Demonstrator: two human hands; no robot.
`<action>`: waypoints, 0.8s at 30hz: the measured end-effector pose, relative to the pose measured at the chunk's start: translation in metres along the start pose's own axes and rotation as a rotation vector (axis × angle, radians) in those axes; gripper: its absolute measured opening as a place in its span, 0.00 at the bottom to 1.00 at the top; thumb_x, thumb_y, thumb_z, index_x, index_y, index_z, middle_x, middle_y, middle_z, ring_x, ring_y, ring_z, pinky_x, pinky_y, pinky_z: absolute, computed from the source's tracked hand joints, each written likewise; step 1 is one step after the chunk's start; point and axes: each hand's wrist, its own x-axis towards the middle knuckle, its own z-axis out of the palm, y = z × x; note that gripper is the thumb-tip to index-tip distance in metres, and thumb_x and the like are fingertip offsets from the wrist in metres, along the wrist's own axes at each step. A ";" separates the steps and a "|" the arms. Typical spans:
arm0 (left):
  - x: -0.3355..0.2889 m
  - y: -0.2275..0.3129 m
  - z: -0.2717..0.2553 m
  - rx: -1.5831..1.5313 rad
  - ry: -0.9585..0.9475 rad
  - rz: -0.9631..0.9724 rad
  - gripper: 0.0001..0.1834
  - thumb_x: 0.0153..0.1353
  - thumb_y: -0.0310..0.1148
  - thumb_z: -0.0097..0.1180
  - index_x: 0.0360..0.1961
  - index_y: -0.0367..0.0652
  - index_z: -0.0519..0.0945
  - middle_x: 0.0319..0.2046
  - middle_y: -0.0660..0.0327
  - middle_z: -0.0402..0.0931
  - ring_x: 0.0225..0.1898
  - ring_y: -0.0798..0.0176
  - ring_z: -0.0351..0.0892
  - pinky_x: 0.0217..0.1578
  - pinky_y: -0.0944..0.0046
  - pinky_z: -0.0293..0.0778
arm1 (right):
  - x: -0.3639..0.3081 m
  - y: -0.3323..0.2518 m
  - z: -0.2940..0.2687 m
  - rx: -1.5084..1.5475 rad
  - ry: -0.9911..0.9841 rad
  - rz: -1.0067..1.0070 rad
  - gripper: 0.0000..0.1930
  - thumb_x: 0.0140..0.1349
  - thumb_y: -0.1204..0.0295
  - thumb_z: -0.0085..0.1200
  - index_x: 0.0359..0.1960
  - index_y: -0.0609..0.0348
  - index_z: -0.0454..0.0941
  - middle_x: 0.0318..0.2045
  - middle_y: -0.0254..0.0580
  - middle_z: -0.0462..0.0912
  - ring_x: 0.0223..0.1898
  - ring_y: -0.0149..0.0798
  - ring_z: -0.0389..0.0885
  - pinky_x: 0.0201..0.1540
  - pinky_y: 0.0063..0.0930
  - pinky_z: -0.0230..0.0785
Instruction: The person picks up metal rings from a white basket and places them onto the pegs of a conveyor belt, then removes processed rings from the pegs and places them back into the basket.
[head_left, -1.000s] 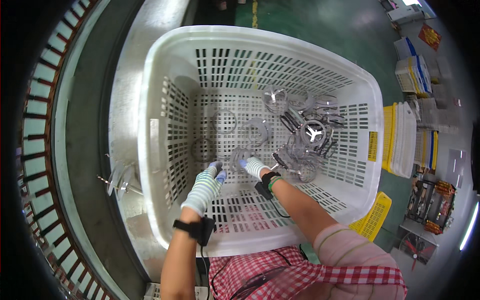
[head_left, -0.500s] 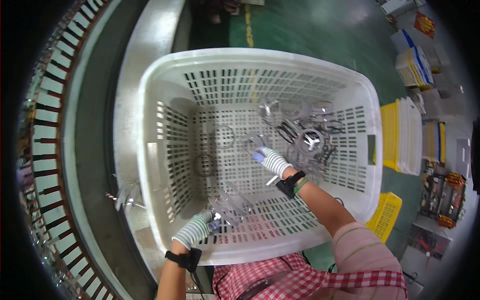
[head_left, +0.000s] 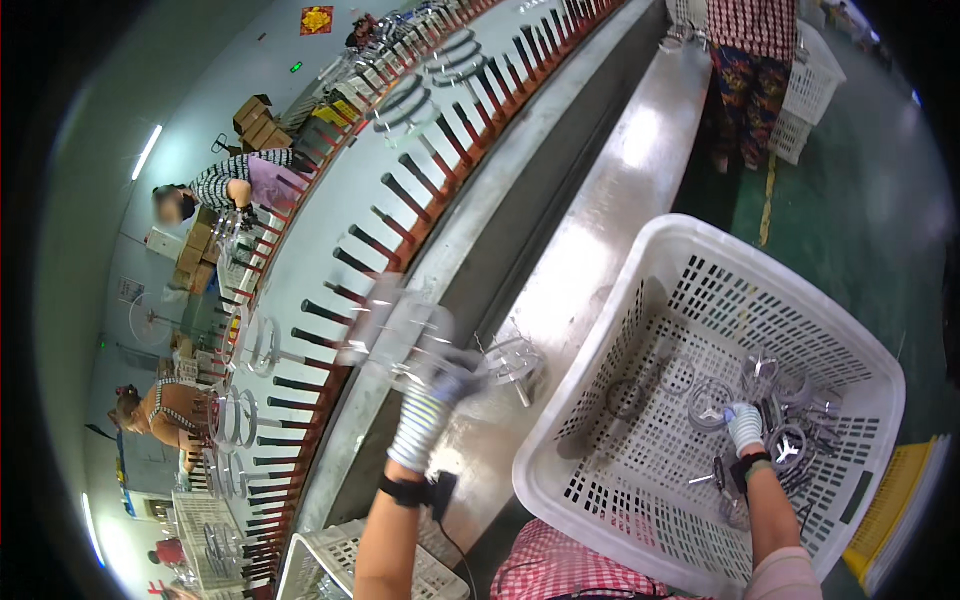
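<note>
My left hand (head_left: 437, 405), in a striped glove with bluish fingertips, is raised beside the conveyor. Its fingers are closed on several see-through round parts (head_left: 400, 335), smeared by motion. Just right of it, a silver ring-shaped part with a stem (head_left: 514, 368) lies on the metal ledge. Down inside the white perforated basket (head_left: 655, 240), my right hand (head_left: 744, 424), gloved alike, has its fingers at the rim of a ring with a silver three-armed centre (head_left: 710, 405) and seems to pinch it. More such rings (head_left: 788, 447) lie heaped beside that hand.
A conveyor (head_left: 330, 230) with rows of dark upright pegs curves along my left, some bearing rings. The metal ledge (head_left: 590, 250) separates it from the basket. Another basket (head_left: 375, 560) stands low in front. Co-workers (head_left: 240, 185) are across the conveyor; one person (head_left: 752, 70) stands far ahead.
My view has swung left toward the conveyor. My left hand has lifted see-through parts out of the basket and over the ledge. My right hand stays in the basket, at a ring.
</note>
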 end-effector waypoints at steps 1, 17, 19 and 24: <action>0.021 -0.001 -0.015 -0.114 0.100 0.184 0.10 0.58 0.28 0.52 0.41 0.41 0.69 0.33 0.61 0.72 0.29 0.67 0.73 0.30 0.68 0.74 | -0.008 0.000 -0.010 0.142 0.064 -0.024 0.09 0.54 0.69 0.51 0.32 0.58 0.80 0.30 0.53 0.79 0.32 0.53 0.78 0.37 0.39 0.70; 0.118 -0.070 -0.281 0.718 0.758 0.443 0.24 0.59 0.39 0.49 0.50 0.31 0.68 0.49 0.43 0.70 0.47 0.49 0.70 0.48 0.61 0.65 | -0.053 -0.153 -0.180 0.686 0.259 -0.089 0.15 0.60 0.64 0.49 0.30 0.65 0.78 0.21 0.36 0.79 0.24 0.28 0.75 0.27 0.23 0.65; 0.112 -0.040 -0.252 0.785 0.554 0.104 0.29 0.60 0.40 0.48 0.56 0.30 0.61 0.55 0.45 0.64 0.55 0.54 0.64 0.55 0.63 0.59 | -0.042 -0.194 -0.193 0.781 0.252 -0.123 0.13 0.60 0.66 0.50 0.32 0.65 0.79 0.22 0.35 0.79 0.24 0.28 0.75 0.26 0.22 0.66; 0.016 -0.018 0.000 0.585 -0.104 0.171 0.30 0.60 0.36 0.49 0.60 0.36 0.57 0.56 0.47 0.61 0.59 0.56 0.59 0.58 0.61 0.55 | -0.037 -0.264 -0.207 1.347 -0.092 -0.051 0.15 0.61 0.61 0.50 0.34 0.61 0.78 0.19 0.32 0.76 0.18 0.23 0.70 0.22 0.15 0.63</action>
